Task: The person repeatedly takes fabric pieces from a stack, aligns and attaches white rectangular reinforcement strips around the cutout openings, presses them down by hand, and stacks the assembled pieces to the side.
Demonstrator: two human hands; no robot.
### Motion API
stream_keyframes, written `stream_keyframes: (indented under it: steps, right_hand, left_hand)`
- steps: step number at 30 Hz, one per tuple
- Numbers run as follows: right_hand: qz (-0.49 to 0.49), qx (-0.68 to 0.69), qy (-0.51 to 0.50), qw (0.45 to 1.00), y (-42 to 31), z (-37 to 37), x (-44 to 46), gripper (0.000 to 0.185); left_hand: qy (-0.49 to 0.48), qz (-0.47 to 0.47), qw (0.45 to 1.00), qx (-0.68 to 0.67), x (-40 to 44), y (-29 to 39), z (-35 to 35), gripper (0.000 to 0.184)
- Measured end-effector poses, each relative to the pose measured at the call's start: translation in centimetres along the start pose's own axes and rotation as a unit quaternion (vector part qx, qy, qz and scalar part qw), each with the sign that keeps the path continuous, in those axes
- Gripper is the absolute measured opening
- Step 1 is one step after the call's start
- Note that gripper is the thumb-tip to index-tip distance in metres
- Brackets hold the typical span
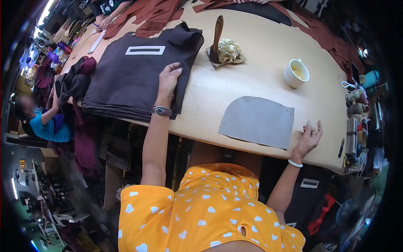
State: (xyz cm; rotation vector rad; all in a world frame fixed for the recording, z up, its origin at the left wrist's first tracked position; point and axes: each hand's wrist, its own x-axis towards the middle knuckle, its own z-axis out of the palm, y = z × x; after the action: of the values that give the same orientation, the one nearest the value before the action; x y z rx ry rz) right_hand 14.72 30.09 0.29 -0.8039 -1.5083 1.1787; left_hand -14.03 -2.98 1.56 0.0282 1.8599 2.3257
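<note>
My left hand (168, 82) rests on a stack of dark fabric pieces (134, 80), near its right side. Its fingers are loosely bent with a gap at the thumb, and nothing shows between them. A white rectangular frame shape (145, 47) lies on the top piece, beyond that hand. My right hand (308, 140) hovers at the table's front edge with fingers apart, holding nothing. Just left of it lies a flat grey template (258, 122) with a rounded corner. Farther back, a wooden-handled brush (216, 40) stands against a crumpled pale lump (230, 51) on a small pad.
A white cup (296, 73) with yellowish contents stands on the table (252, 84). Rust-coloured fabric (155, 17) lies along the far side. Other people's hands (105, 22) are at the far left; a person in blue (52, 124) handles dark cloth. Tools line the right edge.
</note>
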Motion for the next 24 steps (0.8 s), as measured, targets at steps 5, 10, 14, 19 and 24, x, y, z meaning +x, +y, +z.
stream_keyframes:
  steps: [5,10,14,19,24]
  right_hand:
    - [-0.116,-0.052,-0.166,0.978,-2.2,3.9,-3.1,0.031]
    - [-0.149,-0.036,-0.449,0.880,-9.1,14.5,-10.3,0.075]
    - [-0.056,-0.068,-0.478,0.874,-10.5,21.6,-11.9,0.098]
    - [-0.097,-0.162,-0.411,0.892,-9.3,22.8,-10.8,0.085]
    - [-0.104,-0.170,-0.301,0.933,-6.7,16.0,-7.5,0.073]
  left_hand:
    - [0.012,0.050,0.999,0.002,-0.9,0.4,0.1,0.031]
    - [0.021,0.182,0.968,0.174,-4.8,1.7,0.0,0.023]
    - [-0.030,0.248,0.899,0.361,-9.9,1.0,0.6,0.020]
    - [-0.063,0.325,0.864,0.379,-14.9,-1.1,3.6,0.022]
    - [-0.214,0.318,0.868,0.317,-19.8,-3.9,9.0,0.021]
